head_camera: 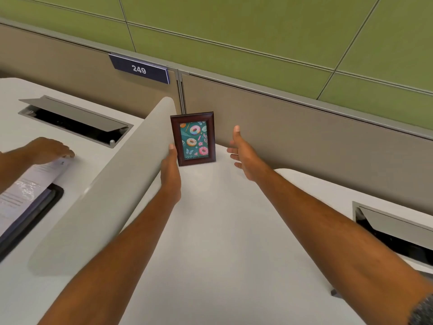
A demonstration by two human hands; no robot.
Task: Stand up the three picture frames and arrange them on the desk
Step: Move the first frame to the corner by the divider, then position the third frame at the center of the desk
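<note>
One picture frame (193, 138) is seen upright at the back of the desk (210, 231), flanked by the left hand (170, 168), fingers loose at its edge, and the unclenched, empty right hand (242, 153); two more frames, unseen, must apparently be fetched next.

The one clearly readable text is the number "249", in white digits on a dark blue nameplate (139, 69) fixed to the top rail of the beige partition panel (89, 66) at the back of the surface. A sheet of paper (30, 186) at the left edge carries lines of printed text, too small and blurred to read. The donut print in the dark wooden picture frame (193, 138) shows some pink script-like squiggles at its right and lower edges; they cannot be made out as words.
</note>
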